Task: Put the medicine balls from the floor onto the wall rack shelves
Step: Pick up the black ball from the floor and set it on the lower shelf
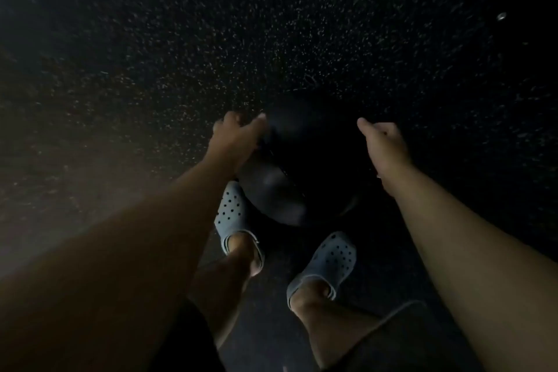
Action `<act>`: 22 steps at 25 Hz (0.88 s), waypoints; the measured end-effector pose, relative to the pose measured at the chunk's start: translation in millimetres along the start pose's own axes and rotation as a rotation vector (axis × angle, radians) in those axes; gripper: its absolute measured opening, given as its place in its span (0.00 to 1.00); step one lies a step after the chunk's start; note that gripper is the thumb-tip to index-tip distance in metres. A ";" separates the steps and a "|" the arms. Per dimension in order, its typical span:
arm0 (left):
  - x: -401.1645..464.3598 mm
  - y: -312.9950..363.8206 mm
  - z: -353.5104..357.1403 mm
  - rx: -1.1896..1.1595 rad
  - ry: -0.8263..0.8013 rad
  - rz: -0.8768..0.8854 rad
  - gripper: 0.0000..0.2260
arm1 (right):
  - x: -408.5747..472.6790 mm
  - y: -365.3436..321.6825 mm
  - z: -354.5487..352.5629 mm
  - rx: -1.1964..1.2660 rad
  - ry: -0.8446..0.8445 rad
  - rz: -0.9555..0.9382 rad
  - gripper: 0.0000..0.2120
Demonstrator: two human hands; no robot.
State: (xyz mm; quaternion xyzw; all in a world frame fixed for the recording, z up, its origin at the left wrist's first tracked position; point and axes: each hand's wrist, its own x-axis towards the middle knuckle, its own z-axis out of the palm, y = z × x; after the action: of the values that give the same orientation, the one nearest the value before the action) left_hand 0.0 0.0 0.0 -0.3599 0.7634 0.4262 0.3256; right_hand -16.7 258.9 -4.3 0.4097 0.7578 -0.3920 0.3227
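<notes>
A large black medicine ball (302, 160) is in the middle of the dim head view, in front of my feet. My left hand (238, 133) presses against its left side with the fingers curled round the surface. My right hand (383, 139) is on its right side, thumb pointing forward. The ball's right half is lost in shadow, so its edge there is hard to make out. Whether the ball rests on the floor or is lifted off it, I cannot tell. No wall rack is in view.
Black rubber floor (181, 54) with pale speckles fills the view. My feet in pale blue clogs, left (231, 214) and right (329, 263), stand just behind the ball. A small shiny spot (501, 16) lies on the floor at far right.
</notes>
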 end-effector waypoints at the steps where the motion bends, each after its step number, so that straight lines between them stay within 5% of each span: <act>1: 16.8 -8.6 8.9 -0.062 0.003 -0.040 0.36 | 14.1 4.9 5.2 0.021 -0.009 0.028 0.28; 6: 53.5 -29.2 33.7 -0.409 -0.124 -0.248 0.43 | 57.5 25.2 21.2 0.241 -0.162 0.107 0.40; 13: 29.2 -4.2 27.8 -0.520 -0.032 -0.193 0.46 | 20.5 13.4 -3.3 0.369 -0.088 0.056 0.36; 22: -173.2 242.1 -61.0 -0.335 -0.100 0.188 0.44 | -175.7 -94.9 -206.3 0.655 0.077 -0.134 0.41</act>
State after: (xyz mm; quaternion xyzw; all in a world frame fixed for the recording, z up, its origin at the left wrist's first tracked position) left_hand -120.2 84.5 265.9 -0.3147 0.6949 0.5931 0.2575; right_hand -54.2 337.5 269.3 0.4555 0.6285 -0.6193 0.1188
